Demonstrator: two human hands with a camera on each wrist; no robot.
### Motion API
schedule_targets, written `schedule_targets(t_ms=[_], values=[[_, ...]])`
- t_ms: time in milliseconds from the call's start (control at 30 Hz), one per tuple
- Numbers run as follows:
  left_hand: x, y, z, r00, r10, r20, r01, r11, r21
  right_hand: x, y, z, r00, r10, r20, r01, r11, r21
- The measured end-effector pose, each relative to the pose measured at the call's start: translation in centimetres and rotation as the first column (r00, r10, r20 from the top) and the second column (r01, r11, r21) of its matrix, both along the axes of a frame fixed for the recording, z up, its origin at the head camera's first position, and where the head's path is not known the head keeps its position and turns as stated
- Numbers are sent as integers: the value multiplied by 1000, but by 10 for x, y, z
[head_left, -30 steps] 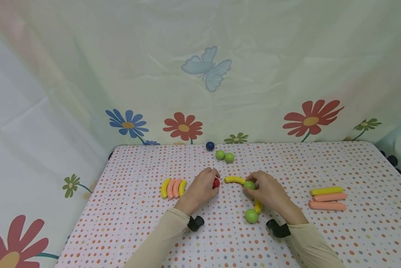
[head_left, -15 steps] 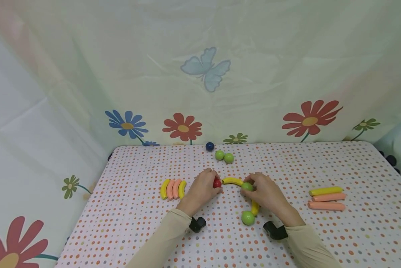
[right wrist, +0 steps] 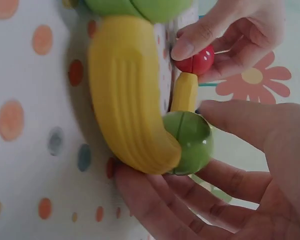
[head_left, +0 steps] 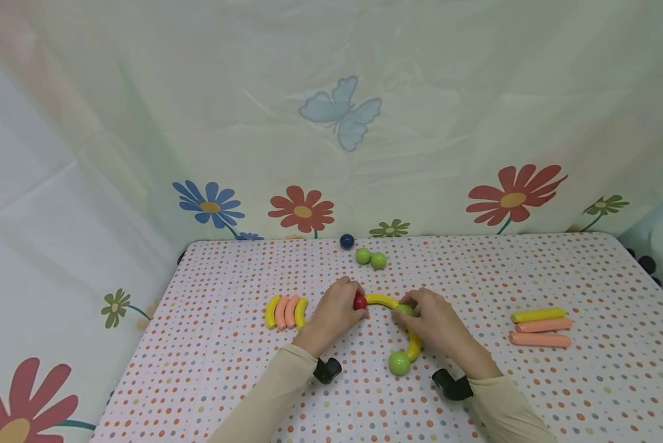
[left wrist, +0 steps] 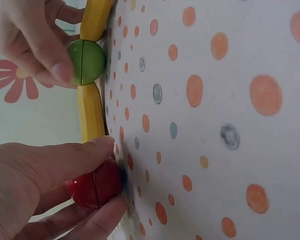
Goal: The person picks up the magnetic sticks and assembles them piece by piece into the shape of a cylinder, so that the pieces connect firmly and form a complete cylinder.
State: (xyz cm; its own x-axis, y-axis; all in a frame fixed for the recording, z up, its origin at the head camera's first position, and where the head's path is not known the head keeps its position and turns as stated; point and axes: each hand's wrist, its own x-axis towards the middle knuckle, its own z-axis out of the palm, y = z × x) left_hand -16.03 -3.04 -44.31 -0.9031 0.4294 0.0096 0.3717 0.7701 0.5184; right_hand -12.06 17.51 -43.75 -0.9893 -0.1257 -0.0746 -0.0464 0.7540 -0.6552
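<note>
My left hand (head_left: 334, 314) pinches a red ball (left wrist: 96, 186) between thumb and fingers. Against that ball lies one end of a yellow curved stick (head_left: 380, 299); its other end meets a green ball (right wrist: 196, 145). Around this green ball my right hand (head_left: 433, 320) has its thumb and fingers. From there a second yellow curved stick (right wrist: 127, 95) bends toward the person, with another green ball (head_left: 400, 363) at its end. In the right wrist view a seam line crosses the held green ball. The pieces form a connected arc on the table.
Left of the hands, yellow and pink curved sticks (head_left: 281, 312) lie side by side. Straight yellow and pink sticks (head_left: 540, 327) lie at the right. Two green balls (head_left: 371, 258) and a dark blue ball (head_left: 347, 242) sit near the back edge of the dotted table (head_left: 215, 381).
My right hand has slid left with the green ball, and the yellow curved sticks and end ball moved along. The gap to the red ball has closed. My left hand stayed nearly still.
</note>
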Motion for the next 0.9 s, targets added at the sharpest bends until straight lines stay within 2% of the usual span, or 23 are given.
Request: schedule_targets(t_ms=[167, 333, 467, 567, 633, 900], values=[[4, -5, 1, 999, 40, 16, -41, 999, 28, -7, 0, 3, 1000, 30, -5, -30, 999, 17], [12, -22, 6, 994, 104, -33, -103, 994, 34, -20, -4, 3, 995, 102, -13, -102, 995, 14], [15, -39, 9, 976, 200, -83, -202, 979, -14, -27, -8, 0, 991, 137, 6, -137, 990, 16], [16, -50, 8, 963, 251, -102, -258, 964, -58, -28, -10, -2, 991, 130, 9, -131, 991, 32], [17, -56, 8, 960, 261, -101, -269, 960, -75, -29, -11, -4, 992, 125, 2, -125, 991, 46], [17, -63, 3, 970, 239, -48, -242, 967, -83, -30, -15, -7, 996, 92, 7, -92, 994, 53]])
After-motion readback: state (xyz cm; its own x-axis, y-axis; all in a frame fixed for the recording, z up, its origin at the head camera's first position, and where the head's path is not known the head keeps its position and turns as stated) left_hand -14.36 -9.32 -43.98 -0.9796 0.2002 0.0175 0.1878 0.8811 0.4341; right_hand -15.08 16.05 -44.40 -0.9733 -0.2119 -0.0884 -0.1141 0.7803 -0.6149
